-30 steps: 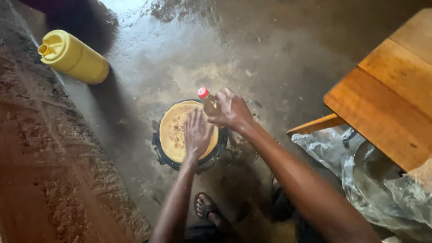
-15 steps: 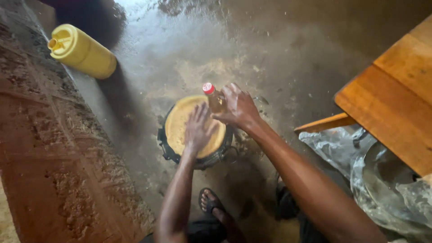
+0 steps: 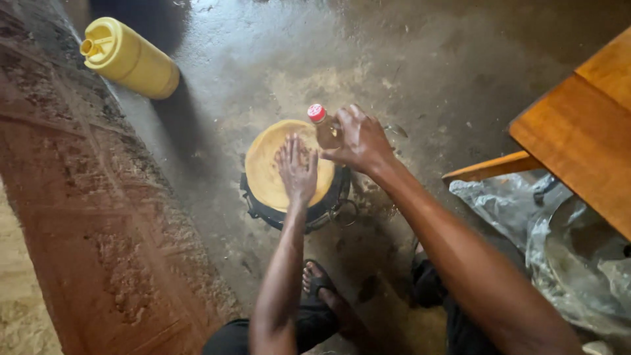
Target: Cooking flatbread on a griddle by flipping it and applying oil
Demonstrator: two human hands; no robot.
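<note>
A flatbread (image 3: 276, 167) is lying on a round pan (image 3: 263, 209) on the floor (image 3: 427, 72), a jerrycan (image 3: 128, 58) sitting behind-left, a wooden table (image 3: 578, 125) standing right, plastic sheeting (image 3: 499, 204) lying beneath it.

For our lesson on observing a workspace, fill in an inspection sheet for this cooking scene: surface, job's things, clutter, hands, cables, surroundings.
Surface: wet, stained concrete floor.
Job's things: round flatbread on a black pan; red-capped oil bottle.
Clutter: yellow jerrycan lying on its side; crumpled plastic sheet.
Hands: left hand flat on the flatbread; right hand has a grip on the bottle, tilted over the pan.
Cables: nothing seen.
Surroundings: rough reddish wall on the left; wooden table on the right; sandalled foot below.
</note>
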